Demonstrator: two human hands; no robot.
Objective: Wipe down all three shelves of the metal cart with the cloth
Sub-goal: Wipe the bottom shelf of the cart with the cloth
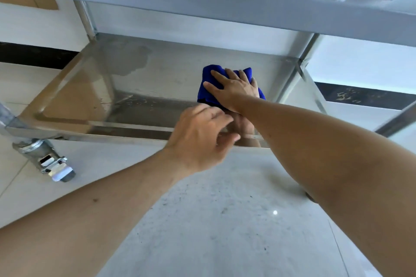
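bare forearms reach in from the near edge. left hand point(200, 137): fingers loosely curled, holding nothing, over the near lip of the bottom shelf point(94, 87). right hand point(234, 90): spread flat, pressing the blue cloth point(208, 94) onto the shelf's right part. shelf's left part bare, with a damp patch far left. caster point(48, 161) near left. no readable writing.

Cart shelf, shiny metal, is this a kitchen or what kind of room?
Probably a kitchen back room or workroom, though I can't be sure: a steel cart on a caster wheel, pale tiled floor, and a blue cloth wiping it.
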